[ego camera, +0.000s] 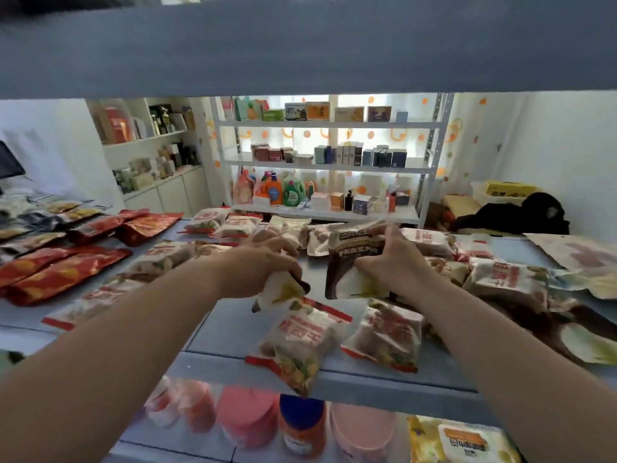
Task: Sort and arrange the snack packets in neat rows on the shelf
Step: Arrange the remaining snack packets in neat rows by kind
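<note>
On the grey-blue shelf [230,329] lie many snack packets. My left hand [267,259] grips a crumpled brown-and-white packet [282,290] just above the shelf's middle. My right hand [389,259] holds another brown-and-white packet [350,265] upright by its right edge. In front of my hands two white packets with red lettering [300,335] [387,332] lie near the shelf's front edge; the left one hangs over it. Red foil packets [60,272] lie in rows at the left. More white packets [507,279] are heaped at the right.
The shelf board above [300,45] hangs low over the work area. Below the front edge stand pink-lidded jars [247,416] and an orange bottle [302,426]. Behind the shelf a white rack [327,165] carries boxes and detergent bottles. Dark packets [567,325] lie at the far right.
</note>
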Motion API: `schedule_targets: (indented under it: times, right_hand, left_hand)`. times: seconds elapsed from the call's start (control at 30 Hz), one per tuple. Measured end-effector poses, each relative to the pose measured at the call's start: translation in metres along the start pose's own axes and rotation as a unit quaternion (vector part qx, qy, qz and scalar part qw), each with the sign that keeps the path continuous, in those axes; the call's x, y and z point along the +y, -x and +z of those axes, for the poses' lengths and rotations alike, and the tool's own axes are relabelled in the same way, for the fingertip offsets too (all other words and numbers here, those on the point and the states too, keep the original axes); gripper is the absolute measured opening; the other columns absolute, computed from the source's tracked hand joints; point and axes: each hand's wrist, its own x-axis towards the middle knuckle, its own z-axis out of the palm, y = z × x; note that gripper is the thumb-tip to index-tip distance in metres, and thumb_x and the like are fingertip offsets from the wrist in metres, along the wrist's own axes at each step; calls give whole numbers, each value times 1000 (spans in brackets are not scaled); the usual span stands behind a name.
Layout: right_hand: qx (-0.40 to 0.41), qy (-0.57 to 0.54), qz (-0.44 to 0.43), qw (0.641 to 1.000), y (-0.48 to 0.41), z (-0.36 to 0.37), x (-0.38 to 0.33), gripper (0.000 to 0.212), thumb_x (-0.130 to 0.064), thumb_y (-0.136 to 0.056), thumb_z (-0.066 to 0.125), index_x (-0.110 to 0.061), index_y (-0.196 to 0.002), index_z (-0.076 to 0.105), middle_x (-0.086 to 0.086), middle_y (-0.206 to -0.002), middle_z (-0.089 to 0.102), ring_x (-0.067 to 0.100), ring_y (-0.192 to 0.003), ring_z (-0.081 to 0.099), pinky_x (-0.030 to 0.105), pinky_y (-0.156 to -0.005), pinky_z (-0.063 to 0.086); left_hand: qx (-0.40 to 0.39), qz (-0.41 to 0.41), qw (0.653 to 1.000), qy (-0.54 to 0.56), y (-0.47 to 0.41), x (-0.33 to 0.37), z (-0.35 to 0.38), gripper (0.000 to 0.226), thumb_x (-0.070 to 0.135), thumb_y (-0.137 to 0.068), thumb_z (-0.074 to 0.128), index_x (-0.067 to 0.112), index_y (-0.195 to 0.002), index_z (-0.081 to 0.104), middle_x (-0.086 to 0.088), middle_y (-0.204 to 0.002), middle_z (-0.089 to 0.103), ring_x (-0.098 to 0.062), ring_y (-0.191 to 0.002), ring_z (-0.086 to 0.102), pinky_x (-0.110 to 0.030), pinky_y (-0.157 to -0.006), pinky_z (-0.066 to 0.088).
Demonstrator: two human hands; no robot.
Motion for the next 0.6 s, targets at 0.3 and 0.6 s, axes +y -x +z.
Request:
schedule_targets:
  times: [0.3,0.6]
  right_hand:
    - [-67,397,-46,914,17,41,-32,51,-41,-99,46,-31,-149,38,13,-152,35,32,-138,34,42,-109,35]
    - [-195,334,12,922,27,71,-23,64,-55,-102,29,-35,-158,7,5,-166,-2,25,-152,2,37,-120,7]
  left_hand:
    - [12,-49,993,108,15,-7,13,48,13,-98,43,34,-140,53,5,-146,49,-14,-130,48,-27,-109,36]
    - [-137,-142,973,116,18,25,50,63,44,-104,18,17,-158,1,-9,-164,-13,-28,-150,-13,-44,-122,-3]
